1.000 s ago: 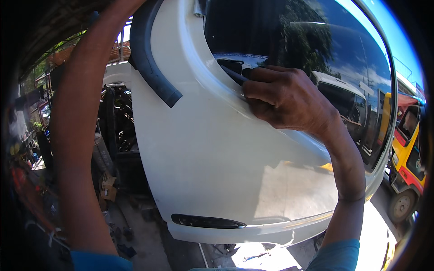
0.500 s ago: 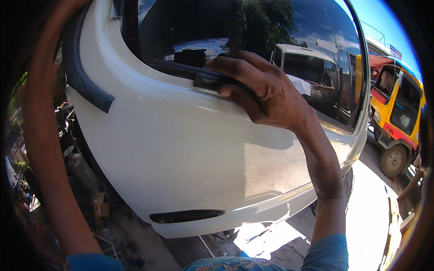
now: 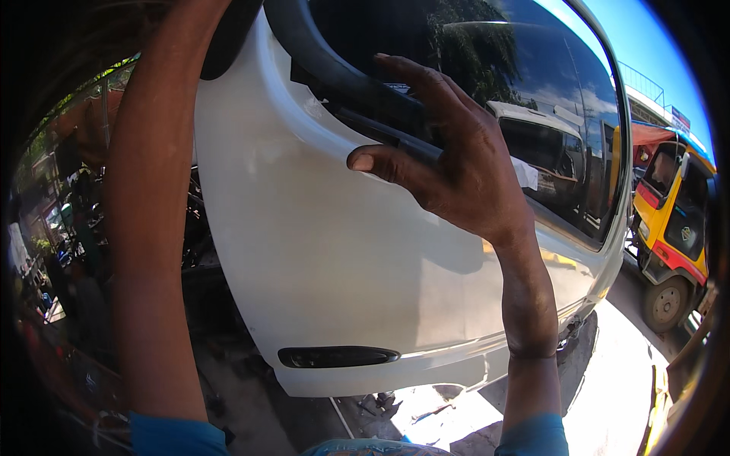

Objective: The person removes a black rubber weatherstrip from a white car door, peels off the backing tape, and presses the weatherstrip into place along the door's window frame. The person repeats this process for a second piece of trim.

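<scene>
Before me is a white vehicle body panel (image 3: 327, 251) with a dark window (image 3: 380, 30) above it. A thick black rubber-like strip (image 3: 334, 64) curves down from the top edge across the window's lower left corner and passes behind my right hand (image 3: 449, 144). That hand is open, with fingers spread and thumb held apart, over the window's lower edge; whether it touches the strip I cannot tell. My left forearm (image 3: 152, 213) rises along the left side, and its hand is beyond the top edge. A broad black piece (image 3: 232, 38) shows beside that forearm, its kind unclear.
A dark elongated inset (image 3: 338, 357) sits low on the panel. On the right stands a yellow and red truck (image 3: 673, 220) on sunlit ground. Dim clutter (image 3: 68, 228) fills the left side. The window reflects a white vehicle and trees.
The black strip's hanging end has swung from the panel's left side up and right across the window corner. My right hand has spread from its grasp at the window edge. The left forearm moved right.
</scene>
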The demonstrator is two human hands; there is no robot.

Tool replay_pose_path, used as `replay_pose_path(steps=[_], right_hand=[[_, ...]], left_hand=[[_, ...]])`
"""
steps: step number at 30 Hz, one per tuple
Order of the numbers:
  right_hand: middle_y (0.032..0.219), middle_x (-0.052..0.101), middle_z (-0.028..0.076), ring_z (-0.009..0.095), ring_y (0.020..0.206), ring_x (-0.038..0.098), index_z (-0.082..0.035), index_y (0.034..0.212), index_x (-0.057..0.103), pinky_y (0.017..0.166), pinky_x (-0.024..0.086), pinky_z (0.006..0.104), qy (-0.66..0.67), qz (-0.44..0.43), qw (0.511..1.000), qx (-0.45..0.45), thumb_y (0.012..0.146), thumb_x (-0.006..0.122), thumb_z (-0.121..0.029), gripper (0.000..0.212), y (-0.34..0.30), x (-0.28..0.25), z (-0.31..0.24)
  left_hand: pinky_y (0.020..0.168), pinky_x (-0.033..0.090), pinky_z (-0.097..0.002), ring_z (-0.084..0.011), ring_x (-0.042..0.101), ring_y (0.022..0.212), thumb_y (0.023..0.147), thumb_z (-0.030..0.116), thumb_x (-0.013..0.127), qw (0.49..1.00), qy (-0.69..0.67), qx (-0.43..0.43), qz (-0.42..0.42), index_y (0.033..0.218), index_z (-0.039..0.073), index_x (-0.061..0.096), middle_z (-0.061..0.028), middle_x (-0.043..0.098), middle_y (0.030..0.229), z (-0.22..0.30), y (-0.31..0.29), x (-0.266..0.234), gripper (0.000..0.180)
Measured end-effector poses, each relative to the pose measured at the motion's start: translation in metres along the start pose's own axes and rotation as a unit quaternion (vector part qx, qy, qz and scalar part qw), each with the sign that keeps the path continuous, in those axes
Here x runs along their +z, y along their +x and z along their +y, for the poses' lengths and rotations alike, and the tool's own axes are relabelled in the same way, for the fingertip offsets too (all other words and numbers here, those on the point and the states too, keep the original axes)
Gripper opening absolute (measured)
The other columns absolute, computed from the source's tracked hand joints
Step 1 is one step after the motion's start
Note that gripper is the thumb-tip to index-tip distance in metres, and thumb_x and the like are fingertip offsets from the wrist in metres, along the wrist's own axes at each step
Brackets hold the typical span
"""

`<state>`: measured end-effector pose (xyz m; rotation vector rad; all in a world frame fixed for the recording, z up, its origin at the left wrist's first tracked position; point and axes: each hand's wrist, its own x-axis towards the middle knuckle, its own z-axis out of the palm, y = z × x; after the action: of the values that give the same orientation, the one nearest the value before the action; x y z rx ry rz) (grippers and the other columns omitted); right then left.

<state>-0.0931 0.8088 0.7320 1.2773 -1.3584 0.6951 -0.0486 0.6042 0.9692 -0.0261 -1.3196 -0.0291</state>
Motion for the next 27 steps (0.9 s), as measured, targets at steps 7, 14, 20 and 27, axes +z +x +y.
replay_pose_path(steps=[7,14,20,27], right_hand=[[0.112,0.074,0.014,0.037,0.099,0.071,-0.008,0.142,0.059,0.087,0.054,0.0486,-0.14,-0.038,0.987,0.069,0.088,0.08,-0.022,0.06,0.021,0.012,-0.001],[0.111,0.076,0.016,0.039,0.101,0.073,-0.016,0.154,0.045,0.086,0.056,0.0455,-0.014,-0.083,0.982,0.169,0.087,0.081,-0.036,0.078,0.02,0.003,-0.001],[0.103,0.077,0.014,0.029,0.085,0.076,-0.019,0.151,0.054,0.074,0.058,0.0408,-0.125,-0.035,0.981,0.146,0.087,0.058,-0.076,0.085,-0.004,0.004,0.022],[0.091,0.076,0.009,0.024,0.071,0.072,-0.022,0.149,0.058,0.06,0.054,0.0372,-0.183,-0.085,0.965,0.17,0.093,0.057,-0.073,0.076,-0.023,0.013,0.019]], left_hand=[[0.103,0.052,-0.0477,-0.0446,0.064,0.121,0.078,0.019,0.067,0.995,-0.006,0.019,-0.098,0.142,-0.017,0.038,-0.0362,0.064,0.125,0.034,0.011,0.004,0.079],[0.072,0.053,-0.0417,-0.029,0.071,0.085,0.079,0.013,0.062,0.957,-0.115,0.0,-0.266,0.1,-0.006,0.074,-0.0227,0.073,0.091,0.006,0.022,-0.038,0.031],[0.094,0.053,-0.0434,-0.0365,0.068,0.114,0.077,0.013,0.06,0.99,-0.093,-0.015,-0.104,0.115,-0.006,0.069,-0.0277,0.071,0.117,-0.066,0.04,-0.018,0.044],[0.116,0.041,-0.0431,-0.0395,0.05,0.14,0.083,0.023,0.062,0.995,-0.057,-0.025,-0.083,0.142,-0.01,0.05,-0.0317,0.053,0.146,-0.091,0.04,0.027,0.068]])
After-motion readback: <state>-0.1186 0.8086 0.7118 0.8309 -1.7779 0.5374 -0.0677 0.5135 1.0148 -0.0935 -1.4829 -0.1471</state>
